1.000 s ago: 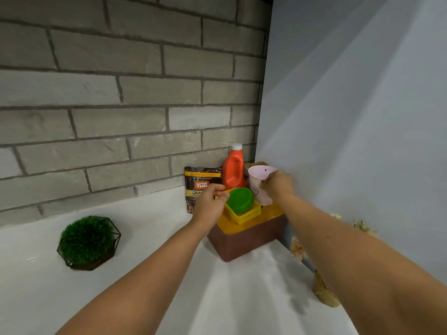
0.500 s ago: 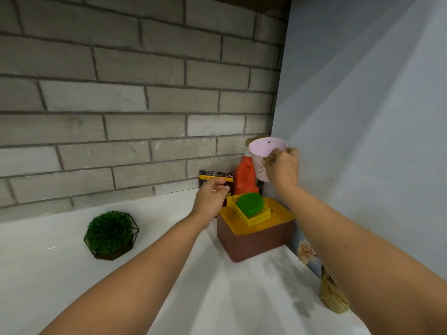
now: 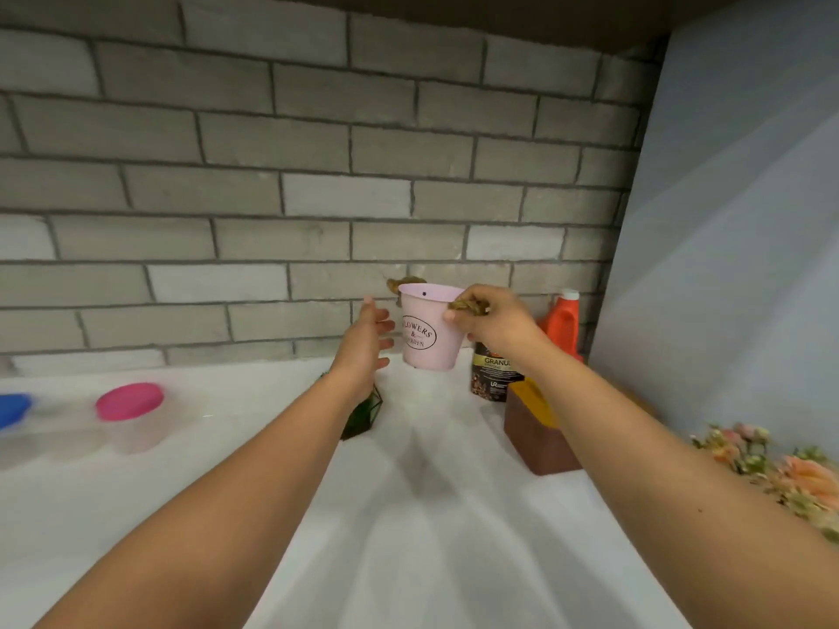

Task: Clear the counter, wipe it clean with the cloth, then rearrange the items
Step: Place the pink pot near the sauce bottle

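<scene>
Pink pot (image 3: 429, 331) aloft, right hand (image 3: 492, 322) pinching rim; left hand (image 3: 365, 340) spread just beside.

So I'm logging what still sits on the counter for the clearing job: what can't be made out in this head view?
- Green plant in its wire holder: mostly behind the left forearm.
- Brown box with yellow top: its contents are hidden by the right forearm.
- Blue lid: cut off by the left edge, blurred.
- Container under the pink lid: motion-blurred, contents unreadable.
- Granules bag: label partly covered by the right hand.
- Pink pot: inside not visible.
</scene>
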Available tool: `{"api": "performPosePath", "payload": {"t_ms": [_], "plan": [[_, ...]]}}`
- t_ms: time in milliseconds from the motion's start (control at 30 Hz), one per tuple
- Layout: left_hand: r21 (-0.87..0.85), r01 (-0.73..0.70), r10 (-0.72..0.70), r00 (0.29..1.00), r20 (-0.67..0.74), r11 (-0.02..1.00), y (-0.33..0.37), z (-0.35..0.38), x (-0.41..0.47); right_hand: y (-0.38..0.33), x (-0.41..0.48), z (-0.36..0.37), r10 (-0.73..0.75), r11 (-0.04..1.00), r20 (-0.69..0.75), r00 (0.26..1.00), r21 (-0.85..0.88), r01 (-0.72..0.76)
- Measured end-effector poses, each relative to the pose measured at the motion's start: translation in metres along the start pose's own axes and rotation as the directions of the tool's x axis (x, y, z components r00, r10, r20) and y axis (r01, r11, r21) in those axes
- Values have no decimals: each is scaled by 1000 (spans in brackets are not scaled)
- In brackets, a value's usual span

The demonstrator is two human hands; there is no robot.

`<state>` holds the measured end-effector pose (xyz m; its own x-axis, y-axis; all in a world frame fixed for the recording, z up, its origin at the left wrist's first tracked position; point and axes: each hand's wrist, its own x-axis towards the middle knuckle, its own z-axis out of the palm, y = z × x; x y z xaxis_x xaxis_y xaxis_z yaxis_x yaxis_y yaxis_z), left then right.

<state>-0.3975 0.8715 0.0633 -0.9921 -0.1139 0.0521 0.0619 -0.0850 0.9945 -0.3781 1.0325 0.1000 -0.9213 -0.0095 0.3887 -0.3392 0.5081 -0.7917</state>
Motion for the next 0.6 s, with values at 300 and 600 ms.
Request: {"api": "performPosePath", "payload": {"t_ms": [300,600], "plan": [[35,99,-97,993,-60,994,19,-176,-74,-92,-63,139,-62,988,345,936,156,8],[24,129,-115,946,-303,991,23,-353,-148,-185,-138,298,-88,951,510,855,298,-80]]}}
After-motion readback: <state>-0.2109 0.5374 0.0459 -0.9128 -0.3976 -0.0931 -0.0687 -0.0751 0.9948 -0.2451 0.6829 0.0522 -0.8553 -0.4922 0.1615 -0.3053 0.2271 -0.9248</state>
